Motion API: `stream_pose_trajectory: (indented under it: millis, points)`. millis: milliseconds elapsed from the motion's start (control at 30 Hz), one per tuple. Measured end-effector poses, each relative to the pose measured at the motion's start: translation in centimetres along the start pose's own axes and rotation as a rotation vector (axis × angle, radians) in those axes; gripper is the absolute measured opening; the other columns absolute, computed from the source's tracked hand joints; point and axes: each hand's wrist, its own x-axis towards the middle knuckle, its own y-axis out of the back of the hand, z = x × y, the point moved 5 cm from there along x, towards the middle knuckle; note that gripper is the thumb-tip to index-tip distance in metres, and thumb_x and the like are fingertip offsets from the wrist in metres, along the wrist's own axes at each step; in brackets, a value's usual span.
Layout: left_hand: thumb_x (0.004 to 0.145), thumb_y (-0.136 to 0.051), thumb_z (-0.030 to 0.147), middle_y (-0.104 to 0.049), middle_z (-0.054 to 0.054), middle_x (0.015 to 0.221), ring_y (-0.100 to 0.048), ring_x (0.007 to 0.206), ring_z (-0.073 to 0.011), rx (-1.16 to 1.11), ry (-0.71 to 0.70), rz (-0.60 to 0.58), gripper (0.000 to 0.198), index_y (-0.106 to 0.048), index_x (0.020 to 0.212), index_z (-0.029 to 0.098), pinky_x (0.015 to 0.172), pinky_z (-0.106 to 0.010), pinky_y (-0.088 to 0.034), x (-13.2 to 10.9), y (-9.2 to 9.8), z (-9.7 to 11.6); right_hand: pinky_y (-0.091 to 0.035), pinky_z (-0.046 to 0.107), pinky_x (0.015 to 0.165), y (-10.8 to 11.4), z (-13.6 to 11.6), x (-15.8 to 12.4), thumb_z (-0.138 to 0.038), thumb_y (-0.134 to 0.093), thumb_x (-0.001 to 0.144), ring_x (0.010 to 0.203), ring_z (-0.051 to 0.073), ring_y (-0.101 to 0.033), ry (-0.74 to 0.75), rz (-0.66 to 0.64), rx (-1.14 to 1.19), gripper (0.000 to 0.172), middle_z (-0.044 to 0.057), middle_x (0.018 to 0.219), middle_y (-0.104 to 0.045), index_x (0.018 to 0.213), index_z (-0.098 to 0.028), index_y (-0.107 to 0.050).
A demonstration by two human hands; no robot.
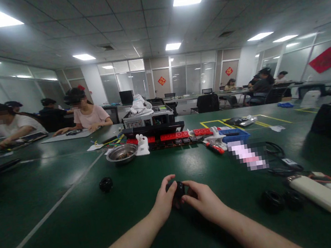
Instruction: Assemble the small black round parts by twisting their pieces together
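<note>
L hand (164, 202) + R hand (202, 201) are clamping on small black part (179, 188), low over tabletop (74, 220).
Only fingertips are gripping; looks shallow, so part could be slipping free & rolling twd other black piece (105, 184) or cables (274, 150) at R.

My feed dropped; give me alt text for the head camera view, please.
The left hand and right hand together hold a small black round part at the green table. A similar black part lies to the left, a metal bowl stands farther back, and other people sit at tables beyond.
</note>
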Motion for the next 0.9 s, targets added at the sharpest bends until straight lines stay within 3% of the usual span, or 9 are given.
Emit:
stream_pose_trajectory:
  millis: [133, 233, 300, 367, 500, 633, 733, 833, 900]
  points:
    - [0.072, -0.041, 0.043, -0.050, 0.002, 0.063, -0.050, 0.042, -0.0108, -0.004, 0.043, -0.009, 0.041, -0.034, 0.104, 0.018, 0.038, -0.021, -0.037, 0.4, -0.1, -0.5, -0.037, 0.022, 0.056, 0.0, -0.3, -0.1, -0.022, -0.053, 0.071, 0.060, 0.012, -0.051, 0.026, -0.007, -0.009, 0.037, -0.001, 0.067, -0.056, 0.108, -0.022, -0.048]
    - [0.072, -0.044, 0.039, -0.049, 0.002, 0.067, -0.049, 0.044, -0.0092, 0.011, 0.018, 0.033, 0.037, -0.036, 0.102, 0.019, 0.039, -0.020, -0.038, 0.3, 0.1, -0.2, -0.037, 0.022, 0.055, 0.0, 0.2, -0.1, -0.030, -0.054, 0.071, 0.060, 0.013, -0.050, -0.031, 0.007, -0.030, 0.036, 0.000, 0.069, -0.056, 0.106, -0.021, -0.048]
    - [0.071, -0.045, 0.036, -0.047, 0.002, 0.072, -0.050, 0.048, -0.0091, 0.039, -0.010, 0.067, 0.036, -0.037, 0.102, 0.020, 0.040, -0.019, -0.039, 0.0, 0.3, 0.1, -0.036, 0.023, 0.053, -0.1, 0.8, 0.0, -0.039, -0.048, 0.074, 0.059, 0.012, -0.049, -0.084, 0.026, -0.001, 0.029, 0.000, 0.066, -0.055, 0.095, -0.019, -0.052]
    - [0.070, -0.046, 0.032, -0.046, 0.001, 0.077, -0.050, 0.053, -0.0099, 0.087, -0.071, 0.088, 0.036, -0.037, 0.103, 0.020, 0.042, -0.020, -0.039, -0.4, 0.4, 0.6, -0.035, 0.022, 0.050, -0.4, 1.5, 0.1, -0.045, -0.039, 0.078, 0.054, 0.011, -0.047, -0.136, 0.021, 0.109, 0.032, -0.001, 0.059, -0.051, 0.077, -0.017, -0.053]
    - [0.068, -0.050, 0.022, -0.047, 0.000, 0.082, -0.051, 0.070, -0.0138, 0.252, -0.277, 0.076, 0.040, -0.038, 0.106, 0.020, 0.060, -0.025, -0.044, -1.2, 0.1, 1.7, -0.032, 0.021, 0.040, -1.3, 2.4, 0.4, -0.054, -0.031, 0.077, 0.041, 0.009, -0.040, -0.200, -0.035, 0.416, 0.042, -0.004, 0.046, -0.040, 0.060, -0.017, -0.042]
    - [0.066, -0.052, 0.017, -0.049, -0.001, 0.087, -0.049, 0.080, -0.0160, 0.369, -0.381, 0.061, 0.047, -0.036, 0.110, 0.020, 0.078, -0.032, -0.038, -1.7, -0.2, 2.2, -0.033, 0.021, 0.042, -1.1, 2.1, 0.5, -0.050, -0.032, 0.079, 0.042, 0.008, -0.040, -0.171, -0.024, 0.390, 0.041, -0.004, 0.047, -0.040, 0.056, -0.017, -0.040]
    - [0.068, -0.053, 0.022, -0.048, -0.002, 0.090, -0.050, 0.081, -0.0162, 0.308, -0.303, 0.055, 0.049, -0.034, 0.113, 0.021, 0.075, -0.030, -0.040, -1.3, -0.1, 1.7, -0.036, 0.022, 0.049, -0.3, 1.2, 0.3, -0.041, -0.035, 0.081, 0.051, 0.010, -0.046, -0.093, 0.023, 0.183, 0.034, -0.002, 0.055, -0.048, 0.061, -0.016, -0.046]
    - [0.073, -0.046, 0.035, -0.048, -0.002, 0.085, -0.053, 0.067, -0.0142, 0.124, -0.123, 0.017, 0.044, -0.032, 0.113, 0.020, 0.057, -0.026, -0.043, -0.6, 0.0, 0.8, -0.039, 0.023, 0.061, 0.2, 0.1, 0.0, -0.029, -0.045, 0.078, 0.067, 0.013, -0.051, -0.006, 0.049, 0.056, 0.015, 0.001, 0.073, -0.056, 0.082, -0.017, -0.052]
    - [0.074, -0.042, 0.039, -0.049, -0.001, 0.079, -0.054, 0.055, -0.0122, 0.028, -0.034, -0.020, 0.042, -0.032, 0.110, 0.020, 0.048, -0.024, -0.041, -0.3, -0.2, 0.4, -0.039, 0.024, 0.065, 0.3, -0.3, -0.2, -0.024, -0.050, 0.074, 0.073, 0.014, -0.052, 0.006, 0.053, 0.017, 0.020, 0.003, 0.080, -0.057, 0.093, -0.018, -0.051]
